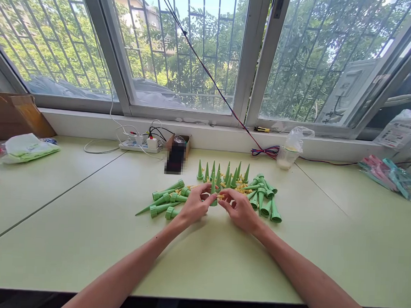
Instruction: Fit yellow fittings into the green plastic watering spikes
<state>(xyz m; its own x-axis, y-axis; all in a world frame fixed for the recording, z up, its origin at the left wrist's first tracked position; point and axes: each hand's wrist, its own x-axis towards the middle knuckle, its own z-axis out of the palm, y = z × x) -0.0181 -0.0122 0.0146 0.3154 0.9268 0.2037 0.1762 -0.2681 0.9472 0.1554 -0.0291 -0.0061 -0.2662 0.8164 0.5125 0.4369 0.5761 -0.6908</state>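
Note:
My left hand is closed around a green plastic spike, which points upward. Close beside it, my right hand pinches a small yellow piece against the spike's lower side. Behind my hands several green spikes stand upright, with small yellow pieces among them. On the left lie several capped green spikes. To the right is a pile of green cones, some with open ends facing me.
A power strip with cables lies at the back, near a small cardboard box. A plastic cup in a bag stands at the back right. Plastic packets lie far right, and a white-green bag far left. Windows rise behind the table.

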